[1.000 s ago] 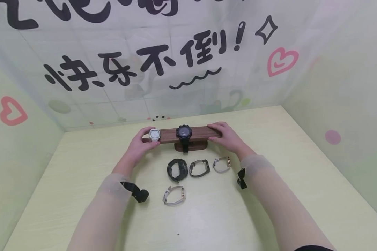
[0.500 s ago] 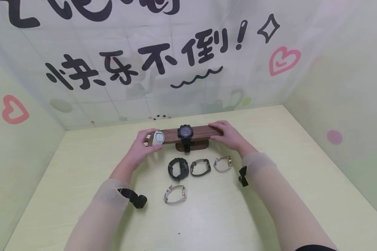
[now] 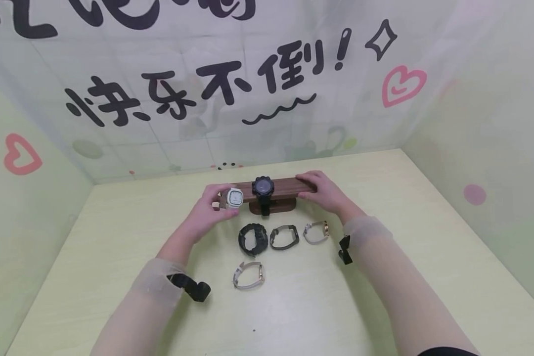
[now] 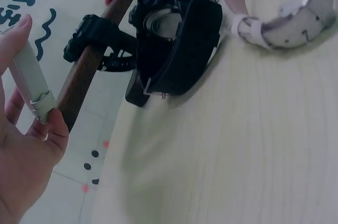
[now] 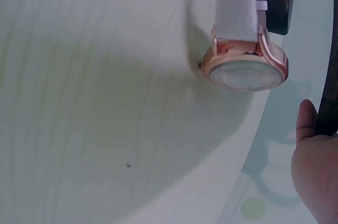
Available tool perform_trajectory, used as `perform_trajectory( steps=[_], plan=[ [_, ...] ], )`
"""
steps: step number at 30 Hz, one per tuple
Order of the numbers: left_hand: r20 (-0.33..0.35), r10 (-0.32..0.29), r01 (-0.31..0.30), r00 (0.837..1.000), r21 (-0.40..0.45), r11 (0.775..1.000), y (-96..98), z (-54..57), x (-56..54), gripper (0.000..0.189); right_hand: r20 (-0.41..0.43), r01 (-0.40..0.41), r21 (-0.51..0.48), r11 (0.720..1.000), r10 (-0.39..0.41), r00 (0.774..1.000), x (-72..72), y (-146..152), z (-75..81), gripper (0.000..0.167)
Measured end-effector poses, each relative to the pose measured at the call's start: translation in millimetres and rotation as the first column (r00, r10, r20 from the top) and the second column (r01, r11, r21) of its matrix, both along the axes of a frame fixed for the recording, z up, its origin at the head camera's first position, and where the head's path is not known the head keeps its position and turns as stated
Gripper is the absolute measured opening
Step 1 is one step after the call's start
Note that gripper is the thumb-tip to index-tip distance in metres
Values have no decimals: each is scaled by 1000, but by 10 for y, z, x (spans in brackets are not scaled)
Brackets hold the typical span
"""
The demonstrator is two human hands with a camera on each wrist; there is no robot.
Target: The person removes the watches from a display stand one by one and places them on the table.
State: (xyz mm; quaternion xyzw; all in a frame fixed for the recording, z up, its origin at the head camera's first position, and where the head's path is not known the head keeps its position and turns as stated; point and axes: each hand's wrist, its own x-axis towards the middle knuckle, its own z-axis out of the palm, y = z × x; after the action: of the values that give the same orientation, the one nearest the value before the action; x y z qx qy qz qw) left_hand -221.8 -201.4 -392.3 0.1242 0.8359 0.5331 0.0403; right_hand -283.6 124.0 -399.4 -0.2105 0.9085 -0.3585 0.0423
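My left hand (image 3: 206, 207) pinches a white square-faced watch (image 3: 235, 198) around the left end of a wooden watch stand's bar (image 3: 289, 187). In the left wrist view the white strap (image 4: 33, 78) is between thumb and fingers, beside the bar's end. On the middle of the bar sits a black round watch (image 3: 263, 187), its strap hanging down in front. My right hand (image 3: 322, 190) grips the bar's right end, thumb in front; in the right wrist view that thumb (image 5: 306, 118) lies against the dark wood. The stand's oval base (image 3: 285, 205) rests on the table.
In front of the stand lie a chunky black watch (image 3: 254, 240), a dark slim band (image 3: 285, 238) and a pale-strapped watch (image 3: 316, 233) with a rose-gold case. A similar pale watch (image 3: 248, 276) lies nearer. A printed curtain (image 3: 182, 138) stands behind the table.
My left hand has moved right with the white watch, bringing it further along the bar from the left end. My right hand keeps its grip; the watches on the table stay put.
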Motion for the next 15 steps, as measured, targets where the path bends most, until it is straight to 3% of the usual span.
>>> perform_trajectory(
  steps=[6, 15],
  plan=[
    [9, -68, 68, 998, -36, 997, 71, 6, 50, 67, 18, 0, -1, 1000, 0, 1000, 2, 2, -7, 57],
    [9, -162, 163, 987, -23, 986, 189, -17, 120, 66, 5, -1, -1, 1000, 1, 1000, 1, -6, 2, 56]
  ],
)
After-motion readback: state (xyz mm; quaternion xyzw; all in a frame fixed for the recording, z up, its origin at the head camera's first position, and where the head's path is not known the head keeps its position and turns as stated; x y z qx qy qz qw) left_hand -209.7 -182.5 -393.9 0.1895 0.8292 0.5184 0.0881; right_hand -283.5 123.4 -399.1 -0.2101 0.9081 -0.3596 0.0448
